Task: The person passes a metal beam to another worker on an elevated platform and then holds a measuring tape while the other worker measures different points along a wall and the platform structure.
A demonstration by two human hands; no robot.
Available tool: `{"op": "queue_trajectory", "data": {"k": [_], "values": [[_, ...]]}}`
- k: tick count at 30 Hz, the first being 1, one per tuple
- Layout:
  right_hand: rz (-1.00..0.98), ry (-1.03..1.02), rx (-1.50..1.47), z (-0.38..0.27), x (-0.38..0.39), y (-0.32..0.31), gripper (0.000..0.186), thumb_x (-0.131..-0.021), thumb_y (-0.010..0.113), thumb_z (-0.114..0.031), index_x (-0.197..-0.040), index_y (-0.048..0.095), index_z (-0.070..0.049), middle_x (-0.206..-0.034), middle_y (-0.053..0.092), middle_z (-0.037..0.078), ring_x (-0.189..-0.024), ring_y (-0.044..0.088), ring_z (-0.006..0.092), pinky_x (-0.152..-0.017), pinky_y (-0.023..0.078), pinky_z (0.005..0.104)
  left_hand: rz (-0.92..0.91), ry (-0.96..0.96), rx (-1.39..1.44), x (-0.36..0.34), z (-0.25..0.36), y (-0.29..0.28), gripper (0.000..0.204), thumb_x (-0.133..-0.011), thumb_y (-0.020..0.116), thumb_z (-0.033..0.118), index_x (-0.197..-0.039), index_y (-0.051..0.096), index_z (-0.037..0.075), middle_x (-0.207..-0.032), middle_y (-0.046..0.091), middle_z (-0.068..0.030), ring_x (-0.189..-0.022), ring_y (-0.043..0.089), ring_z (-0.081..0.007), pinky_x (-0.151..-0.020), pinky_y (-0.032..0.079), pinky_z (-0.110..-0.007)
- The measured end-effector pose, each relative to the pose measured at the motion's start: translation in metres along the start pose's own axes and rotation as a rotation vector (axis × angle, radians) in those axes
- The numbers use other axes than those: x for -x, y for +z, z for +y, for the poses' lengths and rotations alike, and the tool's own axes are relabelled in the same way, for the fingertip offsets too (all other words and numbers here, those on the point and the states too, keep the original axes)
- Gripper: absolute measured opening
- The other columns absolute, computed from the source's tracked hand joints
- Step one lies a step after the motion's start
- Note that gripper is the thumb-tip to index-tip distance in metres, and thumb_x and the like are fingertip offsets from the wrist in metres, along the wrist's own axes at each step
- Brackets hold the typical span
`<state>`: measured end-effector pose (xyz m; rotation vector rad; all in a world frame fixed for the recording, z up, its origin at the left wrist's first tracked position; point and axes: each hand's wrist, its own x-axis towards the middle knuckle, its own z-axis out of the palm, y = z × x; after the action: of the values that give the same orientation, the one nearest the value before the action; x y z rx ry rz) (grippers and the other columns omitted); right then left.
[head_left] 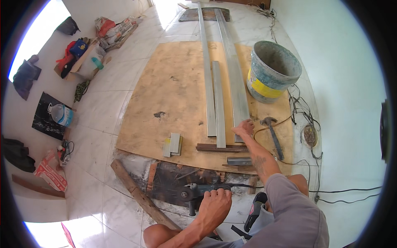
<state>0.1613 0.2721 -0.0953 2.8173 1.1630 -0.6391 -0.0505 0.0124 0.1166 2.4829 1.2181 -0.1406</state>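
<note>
My right hand (245, 127) reaches forward, with its fingers curled over the near end of a wide grey metal bar (236, 82). My left hand (216, 203) is closed above the near floor, in front of an angle grinder (197, 189); whatever its fingers hold, if anything, is hidden. Left of the wide bar run a long, narrow metal bar (208, 95) and a shorter one (218, 107). Crossing below their near ends is a rusty brown metal bar (219, 148). Two short metal offcuts (173, 144) rest on the plywood, and a claw hammer (273, 138) lies right of my right hand.
A plywood sheet (157, 91) covers the tiled floor. On its right stands a cement-stained bucket (269, 78), beside tangled cords (304, 111). A wooden beam (136, 190) lies near left. Along the left wall sit a water jug (62, 115), bags and a box of belongings (84, 62).
</note>
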Motion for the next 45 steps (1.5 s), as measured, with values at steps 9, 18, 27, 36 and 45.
{"op": "queue_trajectory", "data": {"k": [9, 18, 27, 36, 45], "values": [[-0.089, -0.066, -0.071, 0.031, 0.064, -0.066, 0.108, -0.061, 0.076, -0.041, -0.138, 0.020, 0.010, -0.134, 0.036, 0.025, -0.122, 0.039, 0.0362, -0.093, 0.043, 0.0495, 0.152, -0.048, 0.395, -0.088, -0.057, -0.005, 0.042, -0.084, 0.061, 0.030, -0.108, 0.053, -0.003, -0.100, 0.062, -0.0209, -0.090, 0.062, -0.0338, -0.078, 0.048, -0.044], [-0.151, -0.119, -0.129, 0.065, 0.153, -0.126, 0.109, -0.061, 0.075, -0.044, -0.135, 0.022, 0.015, -0.128, 0.040, 0.031, -0.120, 0.044, 0.0387, -0.096, 0.042, 0.0435, -0.157, -0.707, 1.884, -0.201, -0.041, 0.052, 0.067, -0.085, 0.055, 0.057, -0.120, 0.053, 0.000, -0.117, 0.058, -0.0173, -0.105, 0.058, -0.0240, -0.087, 0.047, -0.039], [0.001, -0.182, -0.121, 0.104, 0.200, -0.143, 0.106, -0.059, 0.073, -0.044, -0.133, 0.026, 0.016, -0.124, 0.040, 0.031, -0.116, 0.042, 0.0410, -0.093, 0.041, 0.0501, -0.071, -0.202, 2.411, -0.221, -0.005, 0.051, 0.047, -0.087, 0.058, 0.036, -0.118, 0.054, 0.000, -0.107, 0.063, -0.0154, -0.094, 0.063, -0.0282, -0.085, 0.051, -0.041], [-0.113, -0.383, -0.482, 0.124, 0.259, -0.313, 0.089, -0.073, 0.069, -0.049, -0.124, 0.035, 0.016, -0.109, 0.052, 0.034, -0.105, 0.054, 0.0450, -0.087, 0.046, 0.0434, -0.221, -0.367, 2.549, -0.167, 0.043, -0.111, 0.038, -0.086, 0.055, 0.023, -0.113, 0.055, -0.003, -0.099, 0.065, -0.0173, -0.087, 0.065, -0.0314, -0.082, 0.054, -0.044], [-0.212, -0.521, -0.795, 0.100, 0.223, -0.506, 0.061, -0.076, 0.071, -0.043, -0.096, 0.057, 0.013, -0.088, 0.065, 0.026, -0.083, 0.065, 0.0368, -0.072, 0.050, 0.0414, -0.014, -0.426, 2.323, -0.190, 0.105, -0.312, 0.032, -0.088, 0.056, 0.026, -0.106, 0.058, -0.001, -0.090, 0.064, -0.0142, -0.079, 0.065, -0.0266, -0.072, 0.056, -0.037]]}}
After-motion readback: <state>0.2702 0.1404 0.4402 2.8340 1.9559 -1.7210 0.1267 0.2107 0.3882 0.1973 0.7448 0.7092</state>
